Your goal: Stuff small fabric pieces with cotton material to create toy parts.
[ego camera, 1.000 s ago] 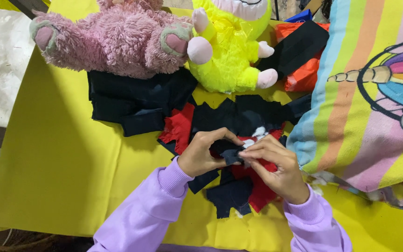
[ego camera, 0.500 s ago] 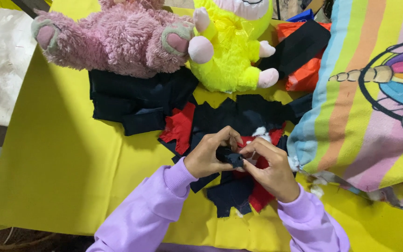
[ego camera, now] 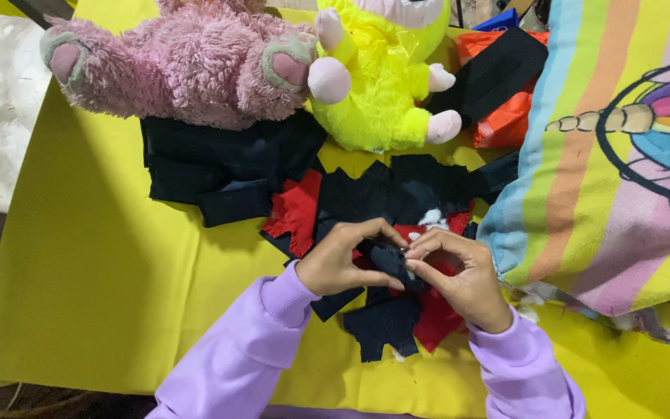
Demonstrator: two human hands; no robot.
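Head view: left hand (ego camera: 343, 264) and right hand (ego camera: 459, 275), fingertips meeting, both pinch a dark scrap (ego camera: 389, 264) between them above the yellow cloth (ego camera: 102, 256).

Both hands (ego camera: 405, 264) pinch a dark fabric piece (ego camera: 388, 260) over the yellow tablecloth (ego camera: 79, 264).
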